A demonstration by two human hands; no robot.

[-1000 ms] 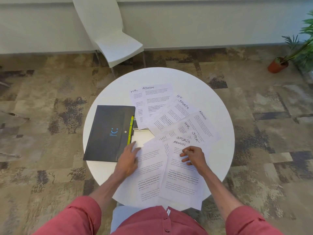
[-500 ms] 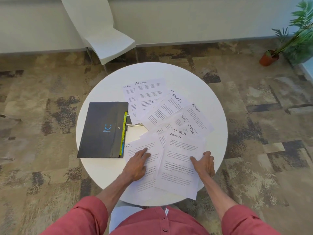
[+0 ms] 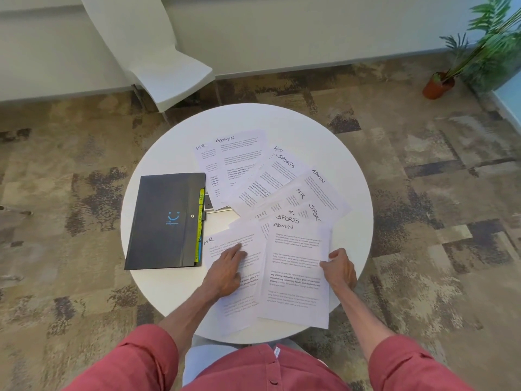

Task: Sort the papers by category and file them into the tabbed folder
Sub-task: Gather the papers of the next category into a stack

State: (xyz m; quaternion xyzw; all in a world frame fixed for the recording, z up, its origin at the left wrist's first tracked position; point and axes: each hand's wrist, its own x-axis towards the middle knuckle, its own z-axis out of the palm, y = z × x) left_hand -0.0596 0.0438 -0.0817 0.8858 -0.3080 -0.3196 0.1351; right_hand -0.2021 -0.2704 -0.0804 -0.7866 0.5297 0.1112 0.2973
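- A round white worktop [image 3: 282,119] carries a fan of printed papers [image 3: 284,176] headed by hand HR, ADMIN and SPORTS, overlapping from the far middle down to the near edge.
- The dark tabbed folder [image 3: 166,221] lies closed and flat on the left of the worktop, its yellow and blue tabs [image 3: 199,224] sticking out along its right edge, just beside the papers.
- The left hand [image 3: 227,273] lies flat with its fingers [image 3: 235,251] spread open, pressing on the near sheet headed HR [image 3: 234,309].
- The right hand [image 3: 339,270] pinches the right edge of the near sheet headed ADMIN [image 3: 296,277], thumb on top and the other fingers curled at the edge.
- That ADMIN sheet overlaps the HR sheet's right side, and both hang a little over the near rim.
- Red sleeves [image 3: 135,359] show at the bottom.
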